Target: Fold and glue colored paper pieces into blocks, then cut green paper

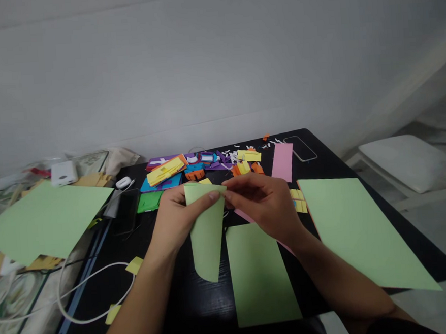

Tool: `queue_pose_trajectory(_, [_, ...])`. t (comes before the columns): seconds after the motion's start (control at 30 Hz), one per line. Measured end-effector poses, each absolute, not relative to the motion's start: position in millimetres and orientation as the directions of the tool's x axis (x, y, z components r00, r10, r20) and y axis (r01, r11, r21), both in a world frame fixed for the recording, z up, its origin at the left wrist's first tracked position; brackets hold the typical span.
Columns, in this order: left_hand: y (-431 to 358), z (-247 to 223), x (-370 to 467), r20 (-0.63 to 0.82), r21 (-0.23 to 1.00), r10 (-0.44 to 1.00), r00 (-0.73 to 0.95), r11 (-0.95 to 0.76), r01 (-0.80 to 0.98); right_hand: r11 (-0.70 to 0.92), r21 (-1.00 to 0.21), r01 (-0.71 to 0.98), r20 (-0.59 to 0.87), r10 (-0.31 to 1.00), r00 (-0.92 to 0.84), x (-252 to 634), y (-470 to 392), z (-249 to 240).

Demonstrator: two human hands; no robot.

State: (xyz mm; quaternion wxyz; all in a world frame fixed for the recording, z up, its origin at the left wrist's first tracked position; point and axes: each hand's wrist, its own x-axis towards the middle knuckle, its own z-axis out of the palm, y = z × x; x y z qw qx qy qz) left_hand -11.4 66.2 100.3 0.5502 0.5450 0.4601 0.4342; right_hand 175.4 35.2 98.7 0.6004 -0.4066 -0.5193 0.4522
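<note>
A light green sheet of paper [207,234], bent over into a curved fold, is held up above the black table. My left hand [180,210] grips it near the top, thumb across the front and fingers behind. At its upper right corner, my right hand [261,200] pinches the edge between thumb and fingers. Just below the hands lies another green paper piece [263,276], flat on the table. A larger green sheet [365,233] rests to the right of my right forearm.
Colourful folded paper pieces [166,171] and white scraps crowd the table's back. A pink strip [282,162] lies beside a clear phone case [300,148]. At left are a dark phone [126,212], a white cable [99,315] and a green sheet [47,220]. A white stool [406,162] stands right.
</note>
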Motion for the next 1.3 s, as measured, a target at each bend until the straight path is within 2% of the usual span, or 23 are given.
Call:
queue_pose_trajectory(0.3, [64, 104, -13, -0.071, 0.997, 0.974, 0.216, 0.067, 0.025, 0.225, -0.950, -0.216, 0.255, 0.960, -0.120, 186, 40, 109])
queue_pose_trajectory(0.53, [64, 107, -13, -0.108, 0.993, 0.956, 0.272, 0.119, -0.023, 0.210, -0.948, -0.239, 0.255, 0.951, -0.174, 190, 45, 108])
queue_pose_trajectory(1.03, [66, 110, -9, -0.122, 0.988, 0.939, 0.320, 0.145, -0.049, 0.299, -0.944, -0.139, 0.326, 0.912, -0.248, 200, 47, 109])
queue_pose_trajectory(1.3, [66, 109, -9, -0.158, 0.974, 0.925, 0.344, 0.202, -0.098, 0.306, -0.939, -0.159, 0.340, 0.895, -0.287, 202, 49, 106])
